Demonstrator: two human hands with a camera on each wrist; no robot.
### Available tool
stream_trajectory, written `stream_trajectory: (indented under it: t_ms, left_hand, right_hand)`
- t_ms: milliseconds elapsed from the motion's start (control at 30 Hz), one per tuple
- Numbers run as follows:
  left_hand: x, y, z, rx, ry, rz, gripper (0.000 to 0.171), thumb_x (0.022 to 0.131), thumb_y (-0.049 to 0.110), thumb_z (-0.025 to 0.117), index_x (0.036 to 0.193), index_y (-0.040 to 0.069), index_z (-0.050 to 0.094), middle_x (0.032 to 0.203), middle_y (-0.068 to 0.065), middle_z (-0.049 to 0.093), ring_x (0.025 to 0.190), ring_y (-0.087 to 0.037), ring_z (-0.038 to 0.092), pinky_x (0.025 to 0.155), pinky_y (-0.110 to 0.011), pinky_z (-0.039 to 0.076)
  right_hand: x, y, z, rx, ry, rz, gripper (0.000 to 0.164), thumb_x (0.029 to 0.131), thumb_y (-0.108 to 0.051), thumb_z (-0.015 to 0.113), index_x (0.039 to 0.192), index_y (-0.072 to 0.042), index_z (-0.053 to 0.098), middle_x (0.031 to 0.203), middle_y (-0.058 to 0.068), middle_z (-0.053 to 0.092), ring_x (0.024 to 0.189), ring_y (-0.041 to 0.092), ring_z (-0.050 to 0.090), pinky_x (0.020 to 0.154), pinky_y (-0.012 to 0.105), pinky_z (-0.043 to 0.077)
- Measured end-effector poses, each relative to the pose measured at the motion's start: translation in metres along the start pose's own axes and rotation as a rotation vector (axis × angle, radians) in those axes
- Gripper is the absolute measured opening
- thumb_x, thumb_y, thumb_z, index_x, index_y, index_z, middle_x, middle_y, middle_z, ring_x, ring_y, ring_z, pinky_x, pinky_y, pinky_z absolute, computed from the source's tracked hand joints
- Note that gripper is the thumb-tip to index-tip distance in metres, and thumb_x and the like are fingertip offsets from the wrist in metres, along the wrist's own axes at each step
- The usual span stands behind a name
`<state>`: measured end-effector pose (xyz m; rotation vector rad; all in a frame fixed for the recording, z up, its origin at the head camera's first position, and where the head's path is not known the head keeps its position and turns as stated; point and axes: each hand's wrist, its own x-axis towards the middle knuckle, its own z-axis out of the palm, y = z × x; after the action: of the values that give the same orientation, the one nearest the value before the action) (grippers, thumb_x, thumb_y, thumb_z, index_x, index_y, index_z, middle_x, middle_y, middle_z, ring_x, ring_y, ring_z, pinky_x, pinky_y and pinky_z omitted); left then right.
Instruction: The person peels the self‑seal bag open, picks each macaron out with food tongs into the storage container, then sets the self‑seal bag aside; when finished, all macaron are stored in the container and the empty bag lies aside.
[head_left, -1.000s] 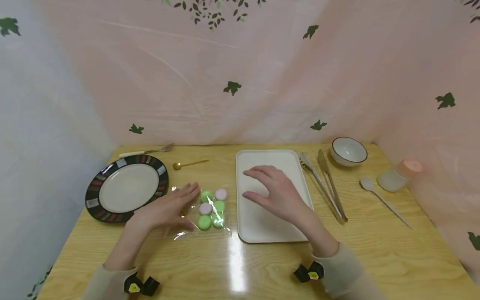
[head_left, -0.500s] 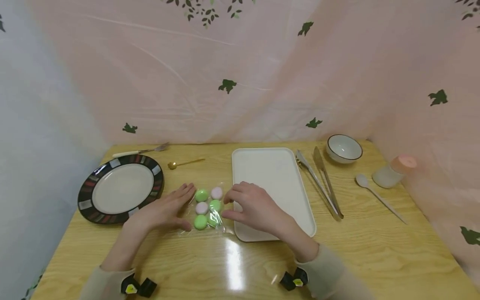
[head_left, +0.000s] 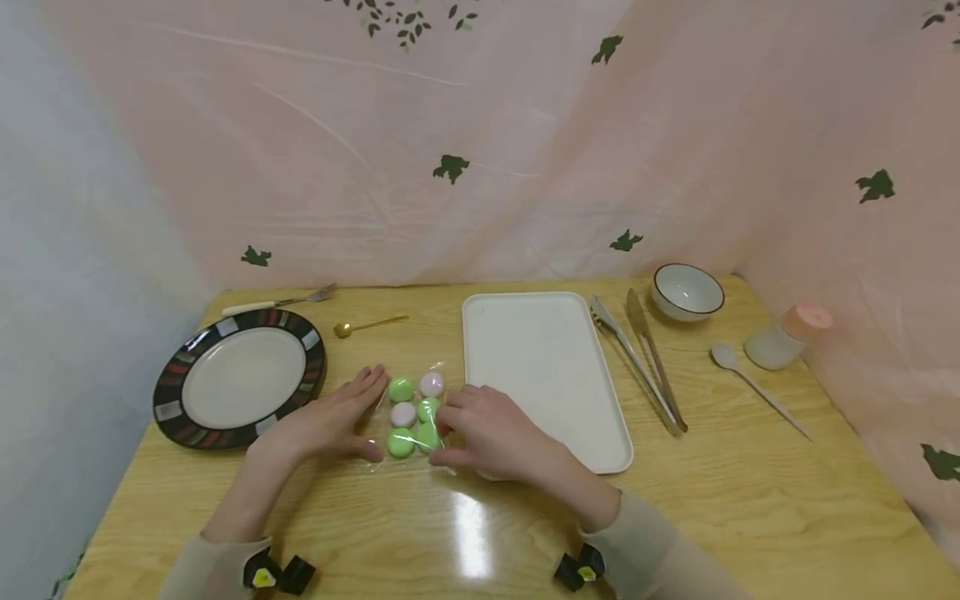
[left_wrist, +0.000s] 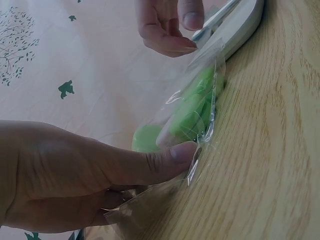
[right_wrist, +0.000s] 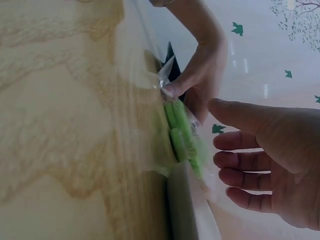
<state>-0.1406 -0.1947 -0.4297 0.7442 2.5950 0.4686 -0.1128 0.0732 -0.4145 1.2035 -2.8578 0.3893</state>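
A clear plastic bag lies on the table with several green and pale pink macarons in it. My left hand rests on the bag's left side, fingers straight and spread; in the left wrist view its thumb presses the film beside the macarons. From the right, my right hand reaches over the white tray's near left corner, its fingertips overlapping the bag's right edge in the head view. The right wrist view shows those fingers loosely bent, with nothing between them and the thumb.
The white tray lies right of the bag, with tongs and a knife beyond. A bowl, pink-lidded jar and spoon stand further right. A dark-rimmed plate, fork and small gold spoon lie left.
My right hand has come left and down from above the white tray to the bag's right edge. The left hand stays on the bag. The head view has shifted slightly.
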Motion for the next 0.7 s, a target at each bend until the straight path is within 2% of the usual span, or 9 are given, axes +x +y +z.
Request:
stream_trajectory:
  t_ms: [367, 500, 700]
  left_hand:
    - [-0.001, 0.000, -0.001, -0.016, -0.012, -0.018, 0.107, 0.074, 0.051, 0.072, 0.151, 0.008, 0.014, 0.159, -0.013, 0.006, 0.146, -0.036, 0.008, 0.113, -0.056, 0.019]
    - [0.000, -0.001, 0.000, -0.026, -0.014, -0.023, 0.107, 0.073, 0.052, 0.072, 0.151, 0.009, 0.014, 0.160, -0.012, 0.005, 0.146, -0.035, 0.008, 0.114, -0.056, 0.019]
    - [0.001, -0.001, 0.001, -0.031, -0.017, -0.029, 0.107, 0.073, 0.054, 0.071, 0.152, 0.011, 0.013, 0.160, -0.010, 0.005, 0.147, -0.034, 0.007, 0.114, -0.055, 0.019]
  right_hand:
    - [0.003, -0.006, 0.012, -0.100, 0.001, -0.037, 0.039, 0.074, -0.062, 0.067, 0.074, -0.027, 0.052, 0.078, -0.013, 0.050, 0.075, 0.008, 0.046, 0.068, 0.024, 0.037]
    - [0.003, -0.009, 0.014, -0.168, 0.014, -0.050, 0.039, 0.075, -0.063, 0.065, 0.076, -0.026, 0.050, 0.079, -0.011, 0.050, 0.076, 0.010, 0.046, 0.067, 0.025, 0.036]
    - [0.003, -0.011, 0.018, -0.208, 0.037, -0.052, 0.032, 0.078, -0.056, 0.064, 0.081, -0.026, 0.054, 0.080, -0.011, 0.051, 0.076, 0.010, 0.046, 0.067, 0.026, 0.036]
